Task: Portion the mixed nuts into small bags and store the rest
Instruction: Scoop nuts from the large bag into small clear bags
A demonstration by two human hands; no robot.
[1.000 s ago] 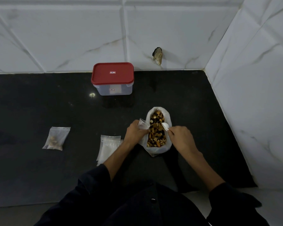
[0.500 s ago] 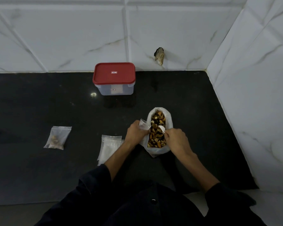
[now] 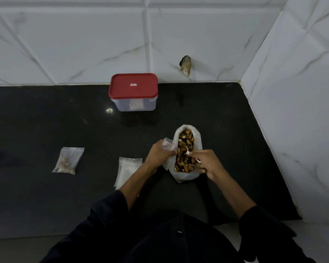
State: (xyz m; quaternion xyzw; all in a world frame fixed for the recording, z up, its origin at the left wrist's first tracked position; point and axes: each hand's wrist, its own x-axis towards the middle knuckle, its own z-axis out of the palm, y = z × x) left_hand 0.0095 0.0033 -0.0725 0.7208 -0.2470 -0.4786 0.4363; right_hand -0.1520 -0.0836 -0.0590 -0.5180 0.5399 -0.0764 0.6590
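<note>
A large white bag (image 3: 197, 138) full of mixed nuts (image 3: 186, 141) stands open on the black counter (image 3: 46, 196). My left hand (image 3: 159, 154) grips a small clear bag (image 3: 168, 144) at the big bag's left rim. My right hand (image 3: 207, 163) pinches a small white spoon (image 3: 188, 152), its bowl dipped into the nuts. A small bag with a portion of nuts (image 3: 67, 160) lies flat at the left. A stack of empty small bags (image 3: 128, 170) lies beside my left forearm.
A clear box with a red lid (image 3: 133, 92) stands shut at the back of the counter by the tiled wall. A white tiled side wall (image 3: 292, 130) bounds the counter on the right. The counter's front edge runs below my arms.
My right hand has moved left over the big bag and lowered the spoon into the nuts. My left hand keeps the small bag in the same place.
</note>
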